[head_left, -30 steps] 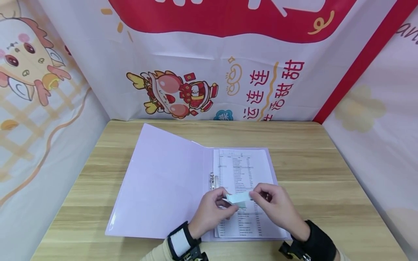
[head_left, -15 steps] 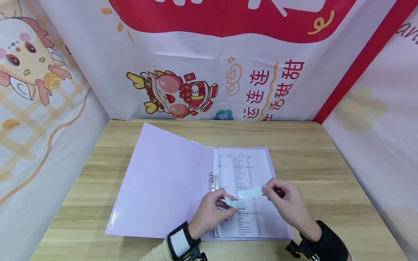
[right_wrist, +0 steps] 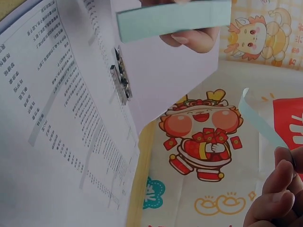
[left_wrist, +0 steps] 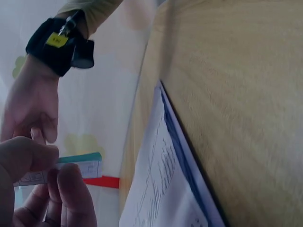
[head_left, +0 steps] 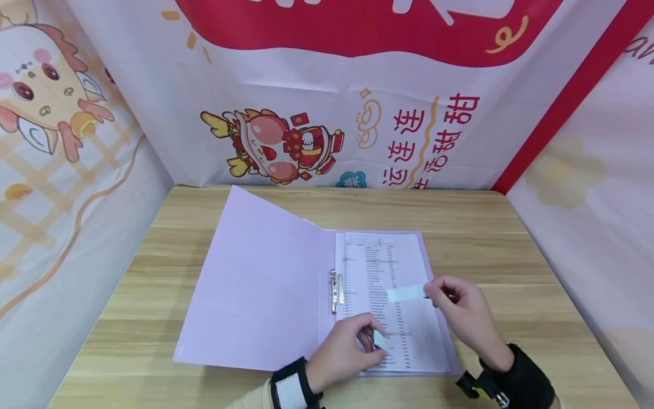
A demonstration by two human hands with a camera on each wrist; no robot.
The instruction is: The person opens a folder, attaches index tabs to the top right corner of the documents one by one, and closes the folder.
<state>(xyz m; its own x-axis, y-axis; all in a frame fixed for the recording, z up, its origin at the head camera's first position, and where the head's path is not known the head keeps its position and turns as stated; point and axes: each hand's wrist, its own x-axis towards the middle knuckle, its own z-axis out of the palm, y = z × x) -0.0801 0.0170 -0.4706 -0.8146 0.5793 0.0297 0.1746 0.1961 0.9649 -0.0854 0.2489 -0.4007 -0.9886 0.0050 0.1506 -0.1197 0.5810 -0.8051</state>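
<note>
My left hand [head_left: 347,349] pinches a narrow pad of pale green sticky notes [right_wrist: 175,20] between thumb and fingers, above the lower part of a printed sheet [head_left: 380,267]. In the left wrist view the pad's printed underside [left_wrist: 90,167] shows. My right hand [head_left: 462,304] pinches one end of a single sticky note [head_left: 406,293]. This strip points left over the sheet and curls at its free end in the right wrist view. Beneath both hands lies an open lilac folder [head_left: 260,284], the sheets on its right side.
A metal clip [head_left: 334,291] sits at the folder's spine, left of the sheets. The folder's left cover tilts up off the wooden table [head_left: 511,261]. Printed cloth [head_left: 286,62] hangs along the back and both sides.
The right hand has drawn the single sticky note off the pad and moved right with it. The left hand has shifted toward the front and right with the pad. The folder's cover has shifted slightly.
</note>
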